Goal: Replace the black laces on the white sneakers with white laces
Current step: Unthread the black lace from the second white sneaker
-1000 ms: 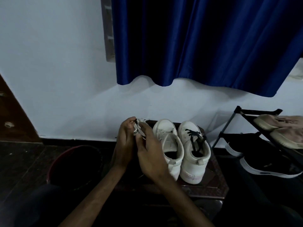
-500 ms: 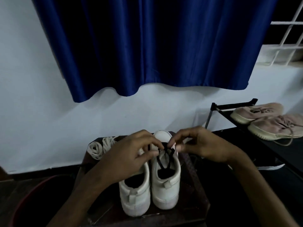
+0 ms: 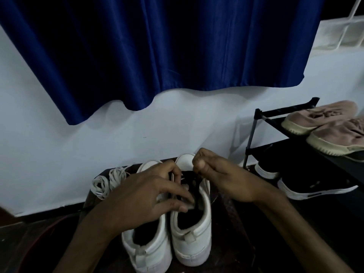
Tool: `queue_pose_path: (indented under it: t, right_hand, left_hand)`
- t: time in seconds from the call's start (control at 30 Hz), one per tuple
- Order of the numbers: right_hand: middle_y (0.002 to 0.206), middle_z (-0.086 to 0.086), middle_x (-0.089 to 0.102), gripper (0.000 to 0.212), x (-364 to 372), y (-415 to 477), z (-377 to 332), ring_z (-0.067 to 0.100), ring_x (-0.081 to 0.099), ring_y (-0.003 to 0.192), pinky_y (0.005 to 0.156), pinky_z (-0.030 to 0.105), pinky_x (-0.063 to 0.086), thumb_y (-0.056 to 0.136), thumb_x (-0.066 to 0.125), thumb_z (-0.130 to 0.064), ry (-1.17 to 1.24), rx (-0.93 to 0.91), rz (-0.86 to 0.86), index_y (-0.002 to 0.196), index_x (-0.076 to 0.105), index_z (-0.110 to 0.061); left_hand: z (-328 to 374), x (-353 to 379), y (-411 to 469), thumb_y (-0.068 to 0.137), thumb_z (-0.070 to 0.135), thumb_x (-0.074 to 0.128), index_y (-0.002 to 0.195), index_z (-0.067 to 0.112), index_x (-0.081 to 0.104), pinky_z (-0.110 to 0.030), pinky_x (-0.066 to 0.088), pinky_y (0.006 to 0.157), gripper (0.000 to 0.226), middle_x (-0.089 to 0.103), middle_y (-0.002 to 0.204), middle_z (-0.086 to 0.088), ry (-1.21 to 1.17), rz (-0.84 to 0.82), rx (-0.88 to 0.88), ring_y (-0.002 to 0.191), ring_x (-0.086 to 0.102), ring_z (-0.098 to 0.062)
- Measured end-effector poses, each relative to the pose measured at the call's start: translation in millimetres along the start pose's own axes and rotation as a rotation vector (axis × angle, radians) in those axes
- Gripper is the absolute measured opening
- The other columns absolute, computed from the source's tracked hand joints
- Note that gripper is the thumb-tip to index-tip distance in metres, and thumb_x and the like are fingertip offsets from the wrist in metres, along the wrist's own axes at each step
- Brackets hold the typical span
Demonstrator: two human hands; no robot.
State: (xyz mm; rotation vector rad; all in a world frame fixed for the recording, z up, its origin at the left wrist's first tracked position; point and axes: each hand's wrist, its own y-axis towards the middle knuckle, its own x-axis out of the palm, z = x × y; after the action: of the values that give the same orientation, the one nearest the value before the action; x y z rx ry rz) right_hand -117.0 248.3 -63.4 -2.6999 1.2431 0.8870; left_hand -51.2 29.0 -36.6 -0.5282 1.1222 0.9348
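Two white sneakers stand side by side on a dark stool, heels toward me: the left sneaker and the right sneaker. The right one carries a black lace over its tongue. My left hand lies across both shoes, and its fingertips press on the tongue and lace of the right sneaker. My right hand hovers over that shoe's toe with thumb and fingers pinched on the black lace. Two coiled white laces lie at the stool's back left corner.
A dark wooden stool holds the shoes. A black shoe rack at the right carries pink shoes and black sneakers below. A blue curtain hangs over the white wall. A dark round bin sits lower left.
The white laces left my hands and lie on the stool. Both hands moved to the right sneaker; my left hand slid down onto its tongue while my right hand pinches the black lace.
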Motion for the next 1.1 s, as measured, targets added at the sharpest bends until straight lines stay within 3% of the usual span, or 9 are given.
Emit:
queue_pose_path:
  t: [0.17,0.33,0.43,0.57,0.73,0.83,0.9,0.97,1.1]
  right_hand:
    - [0.068,-0.007,0.043,0.059,-2.0,1.6,2.2,0.014,0.043,0.071,0.073,0.025,0.037,0.095,0.019,-0.062,0.517,0.106,0.118,0.059,0.043,-0.024]
    - [0.069,0.002,0.042,0.070,-14.8,7.1,8.0,0.018,0.046,0.070,0.075,0.035,0.037,0.096,0.022,-0.068,1.296,0.168,0.318,0.048,0.038,-0.019]
    - [0.076,-0.002,0.051,0.065,-20.6,6.4,16.5,0.015,0.050,0.074,0.077,0.034,0.038,0.095,0.029,-0.067,1.435,0.171,0.445,0.051,0.046,-0.021]
    - [0.074,-0.002,0.052,0.060,-22.8,9.6,31.5,0.015,0.051,0.073,0.073,0.033,0.043,0.096,0.036,-0.062,1.475,0.192,0.574,0.053,0.045,-0.022]
    - [0.064,-0.001,0.046,0.045,-14.7,14.4,26.3,0.014,0.050,0.061,0.063,0.029,0.041,0.095,0.050,-0.044,1.278,0.263,0.480,0.058,0.043,-0.019]
    - [0.056,0.000,0.038,0.038,-6.7,16.5,24.0,0.017,0.032,0.050,0.058,0.029,0.034,0.095,0.052,-0.033,1.119,0.275,0.420,0.063,0.043,-0.016]
    - [0.051,-0.003,0.031,0.034,-7.0,17.9,28.1,0.015,0.017,0.048,0.052,0.026,0.029,0.096,0.051,-0.030,1.076,0.256,0.452,0.066,0.045,-0.017]
    - [0.051,-0.008,0.030,0.021,-12.2,18.6,36.8,0.009,0.018,0.042,0.050,0.021,0.024,0.093,0.053,-0.028,1.210,0.235,0.552,0.074,0.050,-0.020]
    - [0.056,-0.010,0.044,0.011,-23.2,13.1,64.8,0.004,0.034,0.041,0.042,0.015,0.033,0.089,0.053,-0.027,1.574,0.118,0.809,0.081,0.051,-0.020]
  left_hand:
    - [3.2,6.1,0.6,0.086,0.067,0.043,0.079,0.042,0.066,-0.024,0.047,0.070,0.035,0.045,0.107,0.020,0.033,0.057,0.058,0.098,0.049,0.004]
    - [-6.7,-1.1,-4.3,0.088,0.066,0.051,0.072,0.025,0.064,-0.024,0.042,0.076,0.047,0.059,0.099,0.004,-0.758,0.354,-0.065,0.082,0.055,-0.026]
    - [-14.4,-14.3,-10.0,0.085,0.073,0.048,0.069,0.025,0.071,-0.041,0.042,0.079,0.055,0.065,0.092,0.000,-0.982,0.571,-0.153,0.084,0.058,-0.022]
    - [-24.1,-33.1,-13.5,0.093,0.054,0.043,0.046,0.022,0.061,-0.032,0.048,0.074,0.059,0.064,0.082,0.000,-1.299,0.803,-0.312,0.074,0.059,-0.015]
    - [-21.3,-31.1,-12.7,0.085,0.048,0.058,0.058,0.012,0.060,-0.026,0.046,0.057,0.045,0.054,0.059,-0.010,-0.897,0.716,-0.443,0.055,0.052,-0.020]
    - [-25.9,-23.7,-13.9,0.090,0.053,0.056,0.068,0.020,0.057,-0.026,0.043,0.056,0.040,0.054,0.051,0.002,-0.181,0.406,-0.555,0.049,0.051,-0.012]
    - [-23.5,-16.5,-11.1,0.090,0.058,0.051,0.082,0.032,0.057,-0.030,0.045,0.065,0.029,0.059,0.064,0.010,0.311,0.291,-0.602,0.069,0.058,-0.010]
    - [-16.3,-8.1,-4.4,0.091,0.056,0.050,0.095,0.037,0.057,-0.032,0.044,0.069,0.021,0.056,0.088,0.018,0.348,0.336,-0.456,0.089,0.055,-0.008]
    - [3.0,7.3,4.2,0.084,0.069,0.042,0.107,0.047,0.056,-0.021,0.048,0.075,0.034,0.056,0.105,0.031,-0.040,0.226,-0.195,0.095,0.056,0.009]
